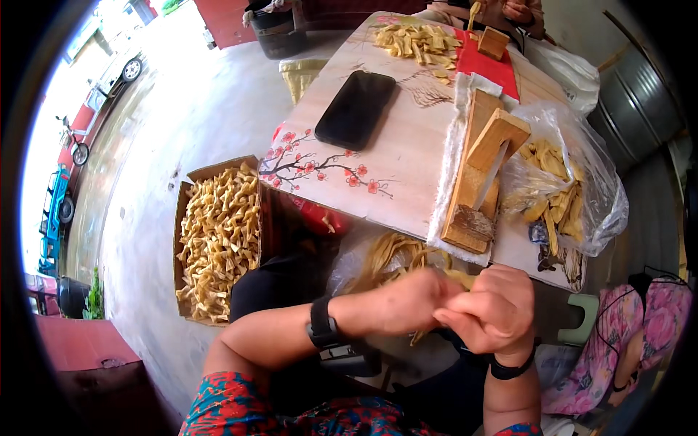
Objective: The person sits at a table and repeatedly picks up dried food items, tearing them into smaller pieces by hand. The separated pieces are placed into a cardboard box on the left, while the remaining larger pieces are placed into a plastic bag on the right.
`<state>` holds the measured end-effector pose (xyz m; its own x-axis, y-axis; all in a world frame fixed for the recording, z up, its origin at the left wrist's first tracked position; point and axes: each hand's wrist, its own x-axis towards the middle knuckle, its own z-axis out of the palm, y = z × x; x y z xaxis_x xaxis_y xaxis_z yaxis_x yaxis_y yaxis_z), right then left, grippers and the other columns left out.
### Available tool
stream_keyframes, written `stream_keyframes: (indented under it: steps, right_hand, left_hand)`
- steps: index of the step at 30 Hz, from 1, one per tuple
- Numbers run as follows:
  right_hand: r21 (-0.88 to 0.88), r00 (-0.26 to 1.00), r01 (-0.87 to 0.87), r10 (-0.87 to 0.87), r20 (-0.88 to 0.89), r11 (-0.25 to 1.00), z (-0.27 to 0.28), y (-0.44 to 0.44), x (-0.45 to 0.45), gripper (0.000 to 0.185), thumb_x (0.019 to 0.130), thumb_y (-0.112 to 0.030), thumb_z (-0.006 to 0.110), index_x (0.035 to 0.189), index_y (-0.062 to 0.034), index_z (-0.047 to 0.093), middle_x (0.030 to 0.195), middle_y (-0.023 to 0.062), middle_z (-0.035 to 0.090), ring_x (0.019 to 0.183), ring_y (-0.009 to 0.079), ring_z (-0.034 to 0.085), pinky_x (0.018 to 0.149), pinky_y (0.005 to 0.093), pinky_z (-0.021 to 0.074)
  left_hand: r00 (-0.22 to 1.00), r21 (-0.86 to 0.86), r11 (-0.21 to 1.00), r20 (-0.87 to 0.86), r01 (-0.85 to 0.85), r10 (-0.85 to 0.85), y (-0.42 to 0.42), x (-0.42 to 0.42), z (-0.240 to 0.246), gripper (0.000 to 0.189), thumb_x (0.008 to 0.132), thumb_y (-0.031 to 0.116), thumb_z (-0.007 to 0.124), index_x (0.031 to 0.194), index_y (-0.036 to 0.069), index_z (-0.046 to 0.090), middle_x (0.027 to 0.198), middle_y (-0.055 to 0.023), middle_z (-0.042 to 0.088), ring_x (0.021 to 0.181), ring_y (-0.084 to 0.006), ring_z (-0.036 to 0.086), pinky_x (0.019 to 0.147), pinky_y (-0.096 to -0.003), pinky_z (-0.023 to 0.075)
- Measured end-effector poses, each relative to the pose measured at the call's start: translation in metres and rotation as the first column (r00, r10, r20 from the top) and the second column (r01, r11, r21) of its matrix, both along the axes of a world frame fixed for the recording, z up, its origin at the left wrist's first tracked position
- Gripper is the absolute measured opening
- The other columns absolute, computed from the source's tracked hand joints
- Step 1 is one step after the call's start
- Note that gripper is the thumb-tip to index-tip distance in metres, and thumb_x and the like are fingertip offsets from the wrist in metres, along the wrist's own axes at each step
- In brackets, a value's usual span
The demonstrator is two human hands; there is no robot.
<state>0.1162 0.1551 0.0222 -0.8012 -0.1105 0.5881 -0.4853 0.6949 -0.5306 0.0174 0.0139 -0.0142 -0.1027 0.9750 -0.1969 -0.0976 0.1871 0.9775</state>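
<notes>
My left hand (420, 301), blurred, meets my right hand (493, 310) low in front of the table's near edge. Both have curled fingers around a yellowish strip (462, 279), only a bit of which shows; the fingers hide the rest. Long yellowish strips (395, 253) lie in clear plastic just beyond my left hand, below the tabletop. Above my right hand, a wooden block cutter (469, 180) with an upright slanted metal blade (492, 174) rests on a white cloth (450, 180). To my left stands a cardboard box (179, 256) full of short knotted yellowish pieces (221, 240).
A black smartphone (355, 110) lies on the flower-printed table (403, 158). Flat yellowish pieces fill a clear plastic bag (597, 191) at its right. Another person's hand (517, 11) is at the far side, near a pile of cut pieces (420, 43). A green stool (579, 320) stands at right.
</notes>
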Motion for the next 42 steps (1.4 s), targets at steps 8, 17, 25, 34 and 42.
stream_keyframes:
  steps: [8, 17, 25, 34, 42]
  right_hand:
    - [-0.639, 0.854, 0.272, 0.126, 0.505, 0.719, -0.011, 0.007, 0.006, 0.022, 0.088, -0.021, 0.064, 0.085, 0.0011, 0.064, 0.070, 0.0038, 0.060, 0.057, 0.0132, 0.059, 0.052, 0.0264, 0.0469]
    - [-0.827, 0.916, 0.308, 0.089, 0.392, 0.470, -0.012, -0.014, 0.001, 0.022, 0.089, -0.017, 0.064, 0.098, 0.0029, 0.061, 0.077, 0.0018, 0.062, 0.066, 0.0083, 0.059, 0.058, 0.0224, 0.0469]
    - [-0.199, 0.964, 0.240, -0.209, 0.164, 0.950, -0.010, -0.004, -0.001, 0.012, 0.088, -0.012, 0.063, 0.088, 0.0004, 0.060, 0.066, 0.0085, 0.062, 0.055, 0.0184, 0.061, 0.050, 0.0306, 0.0468]
    - [-0.623, 0.873, 0.211, 0.142, 0.467, 0.754, -0.023, -0.005, 0.004, 0.038, 0.095, -0.035, 0.053, 0.075, -0.0028, 0.060, 0.063, 0.0021, 0.057, 0.049, 0.0116, 0.047, 0.046, 0.0251, 0.0354]
    - [-0.756, 0.755, 0.336, 0.320, 0.573, 0.562, -0.020, 0.001, 0.003, 0.043, 0.094, -0.041, 0.054, 0.076, -0.0026, 0.061, 0.062, -0.0040, 0.050, 0.051, 0.0028, 0.035, 0.047, 0.0193, 0.0269]
  left_hand:
    - [0.578, 0.596, 0.792, -0.696, 0.134, 0.426, -0.011, -0.017, 0.029, 0.032, 0.075, 0.024, 0.072, 0.105, 0.013, 0.069, 0.068, -0.0017, 0.054, 0.056, -0.0179, 0.056, 0.046, -0.0304, 0.0428]
    - [0.193, 0.734, 0.643, -0.678, 0.220, 0.709, -0.009, -0.023, 0.014, 0.031, 0.066, 0.019, 0.074, 0.095, 0.009, 0.069, 0.087, -0.0063, 0.061, 0.068, -0.0194, 0.061, 0.059, -0.0325, 0.0500]
    - [0.348, 0.478, 0.866, -0.794, -0.149, 0.498, -0.009, -0.017, 0.021, 0.024, 0.067, 0.012, 0.073, 0.090, 0.009, 0.069, 0.110, -0.0097, 0.064, 0.091, -0.0262, 0.064, 0.084, -0.0413, 0.0473]
    - [0.844, 0.506, 0.817, -0.279, -0.276, 0.458, -0.022, -0.026, 0.035, 0.006, 0.082, 0.003, 0.062, 0.081, -0.001, 0.065, 0.106, -0.0160, 0.063, 0.106, -0.0266, 0.061, 0.094, -0.0399, 0.0443]
    - [0.895, 0.150, 0.908, 0.293, -0.391, 0.336, -0.018, -0.031, 0.028, 0.027, 0.078, 0.010, 0.075, 0.095, -0.003, 0.060, 0.087, -0.0096, 0.064, 0.075, -0.0154, 0.061, 0.068, -0.0260, 0.0483]
